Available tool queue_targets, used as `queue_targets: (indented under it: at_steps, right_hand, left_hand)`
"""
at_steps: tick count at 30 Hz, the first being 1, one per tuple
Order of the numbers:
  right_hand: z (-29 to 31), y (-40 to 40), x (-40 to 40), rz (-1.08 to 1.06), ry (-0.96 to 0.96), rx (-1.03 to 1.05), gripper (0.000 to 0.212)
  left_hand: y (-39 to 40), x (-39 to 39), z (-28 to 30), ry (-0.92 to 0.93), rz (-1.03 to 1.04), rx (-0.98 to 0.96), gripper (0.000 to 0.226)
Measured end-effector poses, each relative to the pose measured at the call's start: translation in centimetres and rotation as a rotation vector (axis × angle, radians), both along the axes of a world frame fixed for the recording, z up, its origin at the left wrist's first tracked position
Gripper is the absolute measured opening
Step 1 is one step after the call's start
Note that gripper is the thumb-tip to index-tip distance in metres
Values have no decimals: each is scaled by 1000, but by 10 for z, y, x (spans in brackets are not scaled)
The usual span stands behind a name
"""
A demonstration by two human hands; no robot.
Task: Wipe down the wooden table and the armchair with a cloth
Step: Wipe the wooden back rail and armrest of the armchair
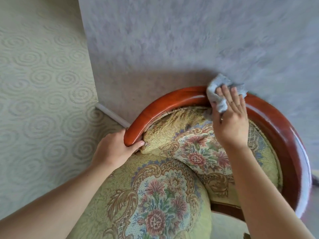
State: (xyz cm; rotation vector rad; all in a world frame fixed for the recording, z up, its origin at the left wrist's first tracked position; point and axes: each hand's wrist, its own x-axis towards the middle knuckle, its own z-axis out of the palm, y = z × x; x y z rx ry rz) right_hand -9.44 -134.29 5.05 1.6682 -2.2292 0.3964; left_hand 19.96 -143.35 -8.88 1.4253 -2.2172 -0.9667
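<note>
The armchair has a glossy reddish wooden rim (172, 102) curving round a floral green seat (160, 200) and backrest (195, 149). My left hand (115, 149) grips the left end of the rim, thumb on the inner side. My right hand (231, 118) presses a grey-blue cloth (219, 94) onto the top of the rim at the back, fingers laid fairly flat over it. The cloth bunches out above and under the fingers. No wooden table is in view.
A mottled grey wall (189, 40) stands right behind the chair, close to the rim. Pale green carpet (38, 80) with a swirl pattern covers the floor on the left, with a white skirting board (112, 114) at the wall's foot.
</note>
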Motion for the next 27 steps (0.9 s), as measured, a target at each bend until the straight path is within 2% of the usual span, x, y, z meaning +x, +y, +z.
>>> queue_targets:
  at_steps: [4, 7, 14, 18, 21, 27]
  right_hand:
    - [7, 13, -27, -251, -85, -171, 45]
    - [-3, -8, 1, -318, -151, -262, 46]
    - [-59, -45, 115, 260, -183, 44, 48]
    - [-57, -44, 111, 401, -12, 148, 52]
    - [-38, -33, 74, 284, 18, 89, 48]
    - [-1, 24, -25, -206, 11, -110, 50]
  left_hand:
    - [0, 0, -1, 1, 3, -5, 49]
    - [1, 0, 0, 10, 8, -18, 56]
    - [-1, -2, -1, -2, 18, -57, 59]
    - [-1, -2, 3, -20, 17, -40, 47]
    - [0, -3, 7, -46, 32, -27, 47]
    - [1, -5, 13, -73, 28, -12, 43]
